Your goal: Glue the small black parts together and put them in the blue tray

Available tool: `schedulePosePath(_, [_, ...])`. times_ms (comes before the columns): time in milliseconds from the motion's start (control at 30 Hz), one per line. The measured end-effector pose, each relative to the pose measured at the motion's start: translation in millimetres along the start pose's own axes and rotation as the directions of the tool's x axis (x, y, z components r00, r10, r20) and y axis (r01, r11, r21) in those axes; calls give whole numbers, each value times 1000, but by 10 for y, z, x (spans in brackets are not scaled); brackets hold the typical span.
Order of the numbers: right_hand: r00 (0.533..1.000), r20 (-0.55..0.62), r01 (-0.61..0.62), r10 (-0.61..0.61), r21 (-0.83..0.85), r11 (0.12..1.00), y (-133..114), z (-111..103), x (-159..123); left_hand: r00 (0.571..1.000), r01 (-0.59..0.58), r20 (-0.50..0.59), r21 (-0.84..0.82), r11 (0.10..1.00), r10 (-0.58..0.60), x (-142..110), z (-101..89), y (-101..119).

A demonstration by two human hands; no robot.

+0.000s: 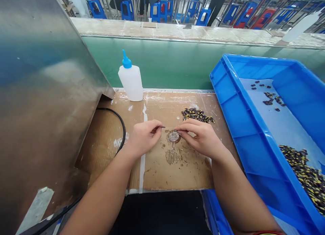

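Note:
Above the cardboard, my left hand is closed in a pinch, with a small dark piece sticking out from its fingertips. A small round silvery disc, patterned and wet-looking, lies on the cardboard between my hands. At the disc's upper right edge, my right hand has its thumb and fingertips pressed together; whatever sits between them is too small to make out. Just beyond the right hand is a pile of small black-and-yellow pieces. Brown smears and a ribbed worn patch mark the cardboard below the disc.
A white squeeze bottle with a blue nozzle stands at the back left. On the right, a blue crate holds more small pieces on white sheet. A metal cabinet and a black cable border the left. People and stools appear beyond the green wall.

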State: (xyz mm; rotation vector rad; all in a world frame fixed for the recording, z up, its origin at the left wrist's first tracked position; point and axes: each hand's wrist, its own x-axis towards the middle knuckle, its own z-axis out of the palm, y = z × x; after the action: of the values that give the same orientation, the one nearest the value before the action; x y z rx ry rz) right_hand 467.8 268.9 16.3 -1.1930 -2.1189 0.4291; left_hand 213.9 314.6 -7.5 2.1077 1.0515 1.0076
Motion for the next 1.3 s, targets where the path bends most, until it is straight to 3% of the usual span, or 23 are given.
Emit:
schedulePosePath(100, [1000,-16,4,-4,-4,1000,-11,7,7,987,162,21,-204,965,-161,-6,31,15])
schedulePosePath(200, [998,-63,3,-3,6,1000,-38,16,22,950,301,70,-461,835,-304,4,40,69])
schedulePosePath(300, [992,-123,-18,22,39,999,-73,28,37,919,363,120,-630,686,-376,36,15,136])
schedulePosePath(400, [985,-156,-64,76,79,995,-107,39,45,904,375,116,-675,635,-411,56,-3,149])
schedulePosePath(467, [977,-178,-106,121,91,990,-116,45,46,901,352,25,-626,696,-434,51,1,104])
schedulePosePath(533, [956,-235,-158,179,103,982,-105,52,43,907,304,-125,-469,829,-403,36,11,25])
schedulePosePath(633, [892,-338,-251,301,182,951,-49,70,33,945,190,-251,-106,976,-211,31,9,-87])
schedulePosePath(700, [845,-374,-302,382,255,918,-3,84,29,978,108,-188,81,991,-92,77,-7,-118])
schedulePosePath(767, [811,-391,-324,435,318,891,34,93,33,998,48,-43,212,976,-40,191,-19,-107])
schedulePosePath(900, [759,-427,-305,491,432,849,85,71,60,978,-54,205,384,922,-28,637,61,-32])
schedulePosePath(1100, [633,-542,-238,553,544,805,210,-31,80,929,21,339,350,936,-148,1322,464,15])
schedulePosePath(1300, [624,-533,-216,572,585,781,300,-55,100,889,43,430,265,963,-159,1538,753,-5])
